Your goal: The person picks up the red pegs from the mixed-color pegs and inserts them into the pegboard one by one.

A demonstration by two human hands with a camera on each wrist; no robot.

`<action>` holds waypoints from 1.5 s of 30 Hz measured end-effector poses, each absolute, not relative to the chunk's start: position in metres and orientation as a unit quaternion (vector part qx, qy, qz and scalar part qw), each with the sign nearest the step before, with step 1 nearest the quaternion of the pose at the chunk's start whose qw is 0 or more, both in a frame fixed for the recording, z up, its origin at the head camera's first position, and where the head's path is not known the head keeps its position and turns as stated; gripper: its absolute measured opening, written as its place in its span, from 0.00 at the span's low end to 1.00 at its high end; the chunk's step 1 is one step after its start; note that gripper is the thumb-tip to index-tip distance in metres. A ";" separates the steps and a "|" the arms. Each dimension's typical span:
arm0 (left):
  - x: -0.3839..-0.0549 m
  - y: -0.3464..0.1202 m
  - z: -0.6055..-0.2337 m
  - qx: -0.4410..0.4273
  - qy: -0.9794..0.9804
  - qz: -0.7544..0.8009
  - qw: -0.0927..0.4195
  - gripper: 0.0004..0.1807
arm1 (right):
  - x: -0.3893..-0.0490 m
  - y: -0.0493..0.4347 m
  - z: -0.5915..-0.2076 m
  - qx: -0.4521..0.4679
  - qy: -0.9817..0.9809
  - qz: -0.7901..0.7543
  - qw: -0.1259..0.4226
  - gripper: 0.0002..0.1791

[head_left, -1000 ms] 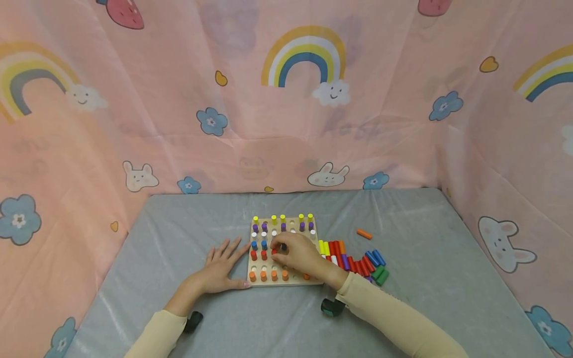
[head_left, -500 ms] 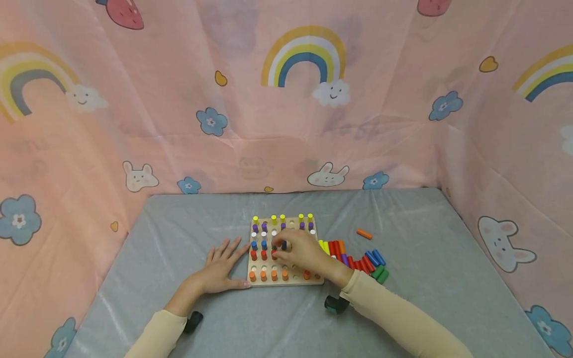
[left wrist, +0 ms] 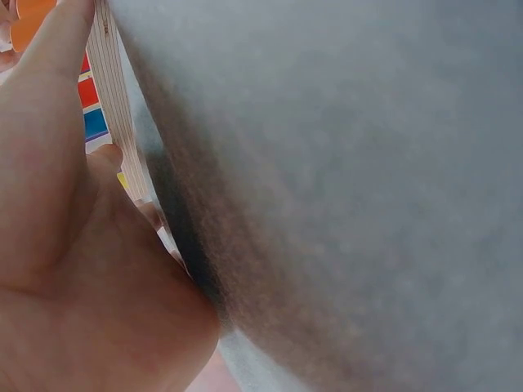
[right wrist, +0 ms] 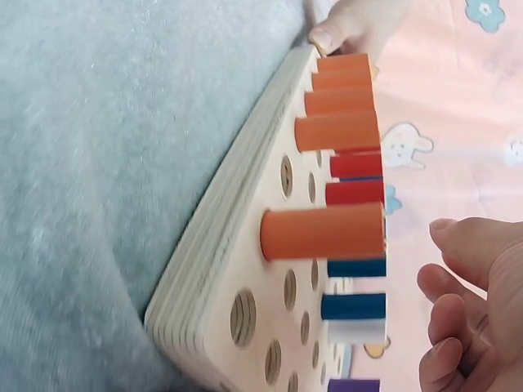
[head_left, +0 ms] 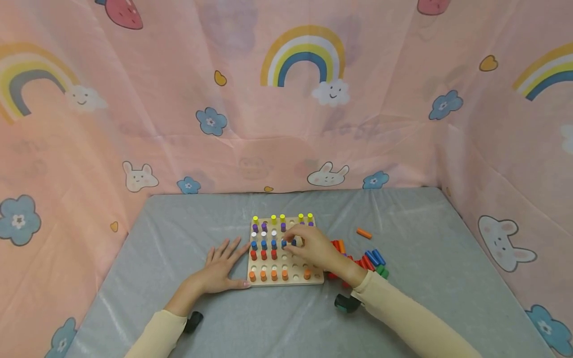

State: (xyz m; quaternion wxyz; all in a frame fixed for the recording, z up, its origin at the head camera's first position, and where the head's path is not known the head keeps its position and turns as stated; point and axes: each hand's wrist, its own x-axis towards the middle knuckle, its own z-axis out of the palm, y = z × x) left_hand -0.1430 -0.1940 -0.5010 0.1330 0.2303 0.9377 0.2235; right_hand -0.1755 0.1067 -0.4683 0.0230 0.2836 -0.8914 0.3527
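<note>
A wooden peg board (head_left: 273,282) lies on the table with coloured pegs standing in rows. My left hand (head_left: 219,272) rests flat with spread fingers at the board's left edge, thumb at its near corner. My right hand (head_left: 319,251) hovers over the right part of the board, close to a blue peg (head_left: 294,243). In the right wrist view, its thumb (right wrist: 458,237) and fingers are apart, with nothing between them. Three red pegs (head_left: 263,254) stand at the left of their row, and an orange peg (right wrist: 323,233) stands near the front edge.
Right of the board, partly behind the right forearm, lies a pile of loose pegs, among them blue (head_left: 378,257) and green (head_left: 382,271) ones. One orange peg (head_left: 364,233) lies apart farther back. A pink patterned cloth (head_left: 286,139) stands behind the grey table (head_left: 210,209).
My right hand has drawn to the right from the third red peg, uncovering it and the blue peg behind. The left hand has stayed put.
</note>
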 end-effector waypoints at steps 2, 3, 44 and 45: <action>-0.143 -0.193 -0.499 0.229 0.939 0.218 0.138 0.56 | -0.175 0.111 -0.466 0.275 -0.892 0.357 0.027 0.10; -0.143 -0.193 -0.498 0.227 0.939 0.217 0.140 0.56 | -0.175 0.112 -0.466 0.272 -0.892 0.361 0.029 0.10; -0.145 -0.192 -0.501 0.216 0.943 0.202 0.151 0.56 | -0.182 0.176 -0.476 0.196 -0.910 0.362 0.045 0.09; -0.145 -0.192 -0.500 0.217 0.943 0.202 0.151 0.56 | -0.182 0.177 -0.477 0.196 -0.910 0.363 0.046 0.09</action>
